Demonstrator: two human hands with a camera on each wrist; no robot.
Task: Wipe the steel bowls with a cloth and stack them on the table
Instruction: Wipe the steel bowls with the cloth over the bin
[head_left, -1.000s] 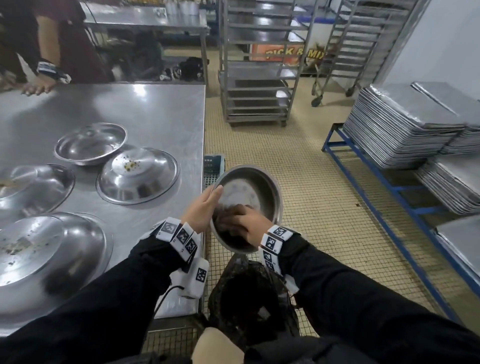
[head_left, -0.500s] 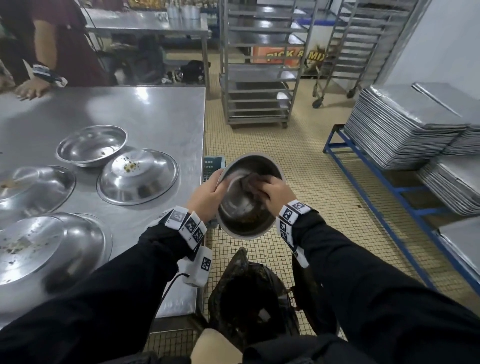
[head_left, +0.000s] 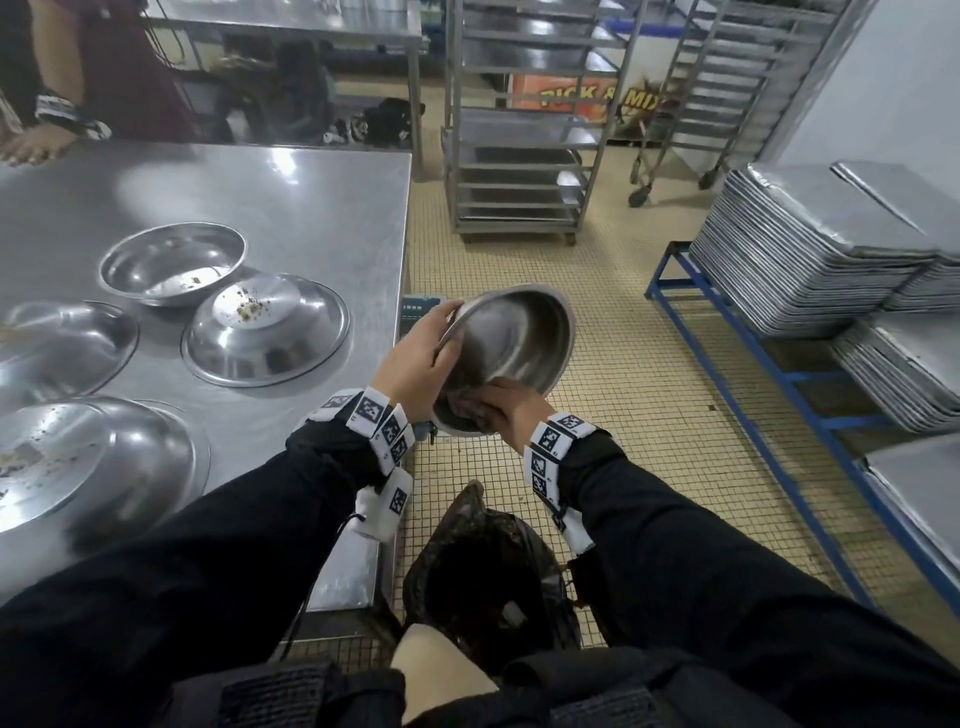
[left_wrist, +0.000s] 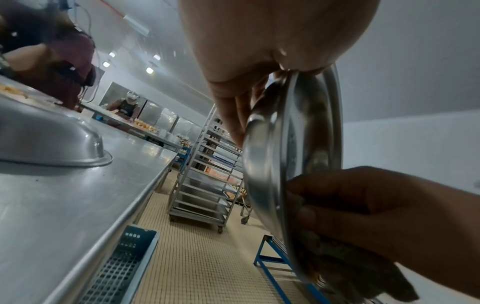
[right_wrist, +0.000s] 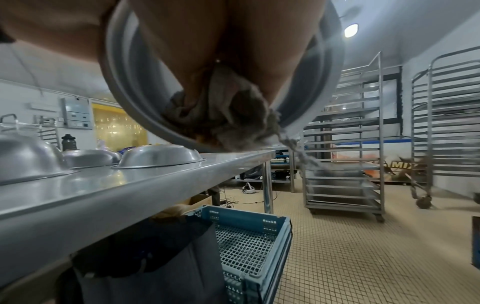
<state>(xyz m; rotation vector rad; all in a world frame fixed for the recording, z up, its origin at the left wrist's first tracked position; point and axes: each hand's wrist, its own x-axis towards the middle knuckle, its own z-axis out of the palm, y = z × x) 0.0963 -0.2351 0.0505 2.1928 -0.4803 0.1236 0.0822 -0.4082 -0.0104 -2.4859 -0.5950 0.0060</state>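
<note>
I hold a steel bowl (head_left: 519, 343) tilted on edge over the floor, just off the table's right side. My left hand (head_left: 421, 358) grips its rim from the left, thumb over the edge. My right hand (head_left: 498, 410) presses a crumpled brown cloth (right_wrist: 228, 121) into the bowl's lower inside near the rim. In the left wrist view the bowl (left_wrist: 293, 148) stands nearly edge-on, with the cloth (left_wrist: 335, 265) bunched under my right hand (left_wrist: 376, 209). On the steel table (head_left: 291, 197) lie several more bowls: one upright (head_left: 171, 262), others upside down (head_left: 265, 332) with crumbs on them.
A black bin bag (head_left: 488, 577) gapes open on the floor below the bowl. A blue crate (right_wrist: 249, 232) sits under the table edge. Tray racks (head_left: 524, 135) stand behind, stacked metal trays (head_left: 810, 244) on a blue frame at right. Another person's hand (head_left: 31, 145) rests on the table's far left.
The bowl has tilted further onto its edge and shifted right. My right hand with the cloth has swept from the bowl's upper inside down to its lower rim.
</note>
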